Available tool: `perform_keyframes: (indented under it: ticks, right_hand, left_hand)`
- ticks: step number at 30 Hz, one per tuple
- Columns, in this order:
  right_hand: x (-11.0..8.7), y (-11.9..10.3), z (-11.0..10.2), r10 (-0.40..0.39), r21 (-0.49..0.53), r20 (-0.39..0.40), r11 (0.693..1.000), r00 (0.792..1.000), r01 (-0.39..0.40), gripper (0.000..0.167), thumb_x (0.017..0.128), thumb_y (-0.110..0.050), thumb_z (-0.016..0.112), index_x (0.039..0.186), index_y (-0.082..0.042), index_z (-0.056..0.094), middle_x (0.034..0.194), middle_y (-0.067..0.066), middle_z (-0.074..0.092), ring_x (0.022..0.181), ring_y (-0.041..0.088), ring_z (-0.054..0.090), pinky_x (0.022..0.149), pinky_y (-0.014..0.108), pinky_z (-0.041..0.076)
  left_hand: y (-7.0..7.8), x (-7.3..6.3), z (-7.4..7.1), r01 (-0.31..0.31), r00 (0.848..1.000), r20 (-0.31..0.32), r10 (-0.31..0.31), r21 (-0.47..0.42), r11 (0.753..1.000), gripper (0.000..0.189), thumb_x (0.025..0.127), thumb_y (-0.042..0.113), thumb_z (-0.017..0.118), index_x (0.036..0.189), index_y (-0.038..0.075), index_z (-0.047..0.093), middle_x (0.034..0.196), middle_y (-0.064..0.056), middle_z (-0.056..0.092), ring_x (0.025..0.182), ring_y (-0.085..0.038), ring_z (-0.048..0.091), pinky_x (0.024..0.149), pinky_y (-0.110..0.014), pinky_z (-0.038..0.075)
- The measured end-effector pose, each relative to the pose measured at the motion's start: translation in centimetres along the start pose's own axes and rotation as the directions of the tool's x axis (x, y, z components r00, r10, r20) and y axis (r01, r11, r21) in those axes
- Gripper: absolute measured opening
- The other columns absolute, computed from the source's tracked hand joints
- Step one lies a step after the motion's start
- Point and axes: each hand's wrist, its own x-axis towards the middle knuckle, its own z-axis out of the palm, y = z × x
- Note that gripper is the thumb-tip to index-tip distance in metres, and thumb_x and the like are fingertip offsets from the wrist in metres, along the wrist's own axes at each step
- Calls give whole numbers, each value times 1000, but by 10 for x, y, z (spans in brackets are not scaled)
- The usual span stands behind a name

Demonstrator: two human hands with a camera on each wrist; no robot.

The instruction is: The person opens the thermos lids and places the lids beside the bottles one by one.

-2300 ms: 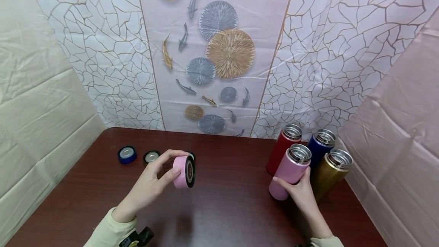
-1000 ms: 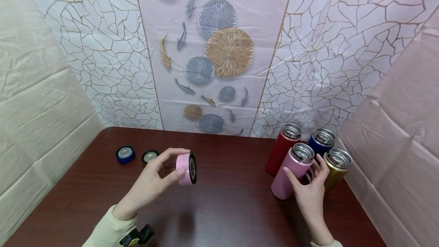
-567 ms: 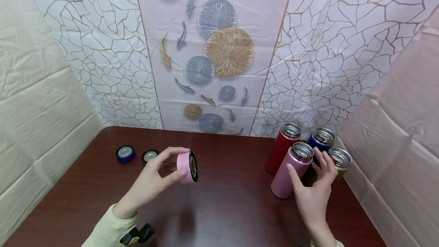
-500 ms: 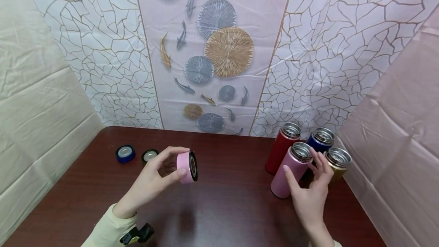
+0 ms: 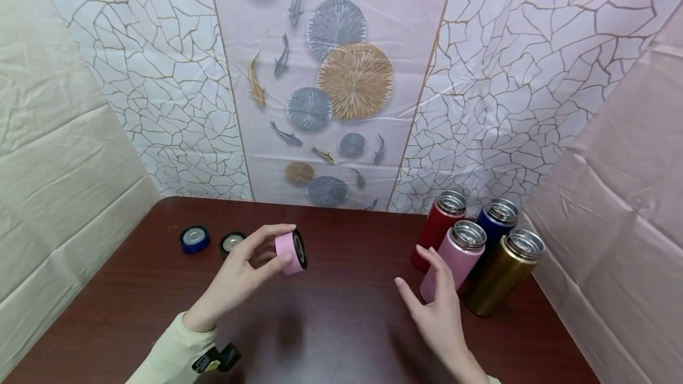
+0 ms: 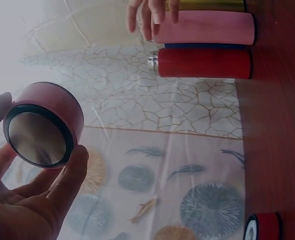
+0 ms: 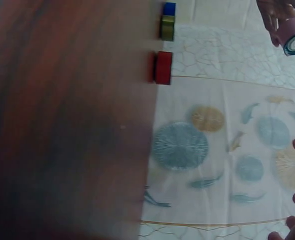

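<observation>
My left hand [image 5: 242, 274] holds a pink bottle lid [image 5: 288, 252] above the table, thumb on one side and fingers on the other. In the left wrist view the lid's flat metal face [image 6: 37, 138] shows inside a black ring. My right hand [image 5: 437, 313] has its fingers spread and holds nothing. It hovers just in front and to the left of the uncapped pink bottle [image 5: 464, 259], overlapping it in the head view; contact cannot be made out. The pink bottle stands upright, its steel mouth [image 5: 469, 234] uncovered.
Uncapped red [image 5: 439, 230], blue [image 5: 493, 230] and gold [image 5: 496, 277] bottles stand around the pink one at the table's right. A blue lid [image 5: 194, 239] and a gold lid [image 7: 168, 28] lie at the left. A red lid [image 7: 163, 68] lies beyond them, hidden in the head view.
My right hand was gripping the pink bottle; it has let go, opened and moved left, off the bottle's right side. The left hand has lifted slightly with the pink lid.
</observation>
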Motion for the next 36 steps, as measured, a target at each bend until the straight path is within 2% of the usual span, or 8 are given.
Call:
perform_keyframes:
  ticks: [3,8,10,12,20,28,31,36]
  right_hand:
    - [-4,6,4,78,-45,64,996,995,-76,72,81,-12,86,144,-21,51,145,0,51,144,25,36,112,21,25]
    - [-10,16,9,155,-92,123,985,980,-144,70,82,-15,86,142,-18,51,142,7,53,136,27,43,102,46,45]
    - [-11,18,10,168,-97,141,983,976,-155,69,82,-15,86,141,-16,50,140,9,53,131,26,45,94,55,49]
    - [-11,21,10,176,-90,155,982,972,-163,69,82,-15,85,141,-14,50,139,10,53,128,26,46,93,58,49]
    - [-9,27,8,219,-76,205,975,954,-207,69,82,-14,85,141,-13,50,141,11,52,128,33,47,98,59,47]
    - [-9,30,7,228,-92,253,973,940,-211,66,83,-16,85,140,-12,51,140,9,54,128,33,47,98,61,46]
    - [-9,30,8,225,-92,257,974,940,-207,66,83,-17,85,140,-14,51,140,9,54,129,34,47,99,61,45]
    - [-10,31,8,214,-100,267,976,939,-194,65,82,-16,86,138,-12,53,138,9,56,130,32,48,101,59,44]
  left_hand:
    - [-7,2,1,11,1000,-17,-10,18,1000,44,94,10,72,135,19,60,117,-6,65,98,-24,68,82,-33,57]
    - [-16,4,2,36,999,-29,-35,32,999,43,91,15,77,131,20,59,114,-5,68,95,-24,68,83,-35,57]
    - [-20,6,2,46,998,-33,-45,40,998,44,90,17,79,129,18,59,112,-4,68,94,-24,68,82,-36,57]
    - [-24,9,4,46,998,-36,-44,52,998,44,88,18,80,127,17,58,112,-4,67,94,-23,68,82,-38,57]
    - [-46,29,14,47,998,-43,-40,180,982,46,82,33,86,118,27,57,114,5,59,103,-14,66,85,-43,56]
    - [-88,52,32,2,1000,-23,5,286,958,47,79,23,89,112,16,57,109,0,57,107,-19,60,91,-45,54]
    - [-101,57,41,17,1000,-4,-17,327,945,47,79,21,89,112,15,55,106,-2,55,103,-18,58,91,-44,53]
    - [-116,60,51,87,995,10,-98,370,925,47,81,26,87,112,16,53,105,-2,52,96,-19,52,86,-44,50]
